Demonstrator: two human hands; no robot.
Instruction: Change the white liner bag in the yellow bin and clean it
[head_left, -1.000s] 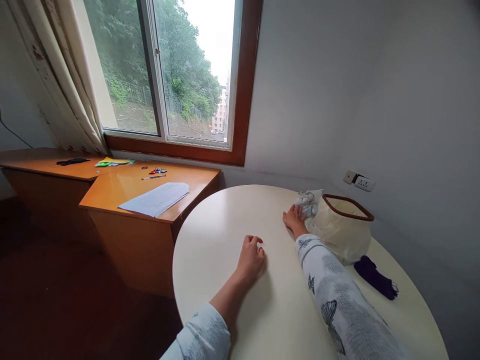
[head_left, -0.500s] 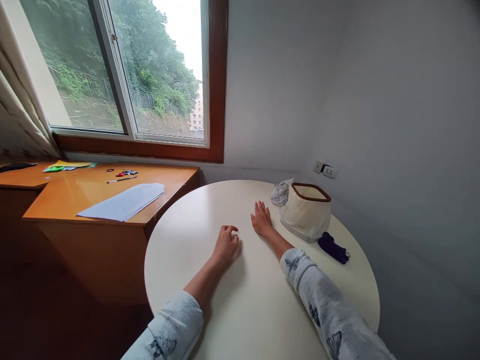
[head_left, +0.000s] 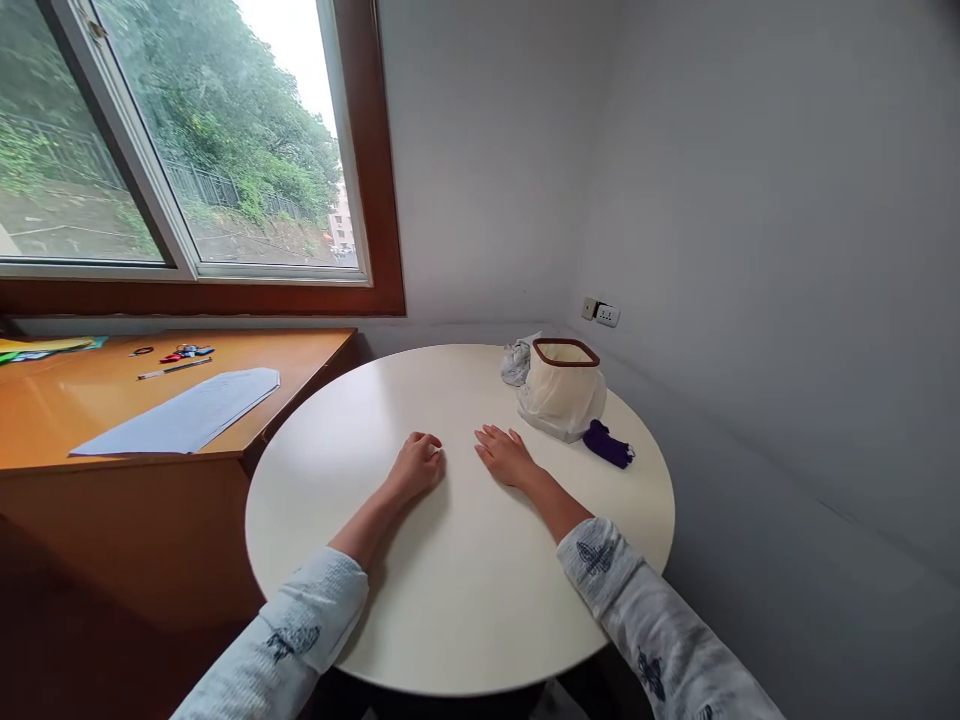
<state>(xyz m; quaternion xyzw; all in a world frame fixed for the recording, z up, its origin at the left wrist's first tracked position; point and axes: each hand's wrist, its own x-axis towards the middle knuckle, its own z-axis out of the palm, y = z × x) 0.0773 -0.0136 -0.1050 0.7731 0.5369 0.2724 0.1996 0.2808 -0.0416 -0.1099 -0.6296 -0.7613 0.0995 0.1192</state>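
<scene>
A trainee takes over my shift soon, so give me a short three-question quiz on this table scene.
1. True or false: the right hand grips the purple cloth.
2. What lies just beyond the brown-rimmed basket, toward the wall? A) a pen B) a crumpled white wad C) a cup
3. Fill in: the left hand rests on the round table with its fingers ____.
Key: 1 false; the right hand lies flat on the table, apart from the cloth. 2 B. 3 curled.
</scene>
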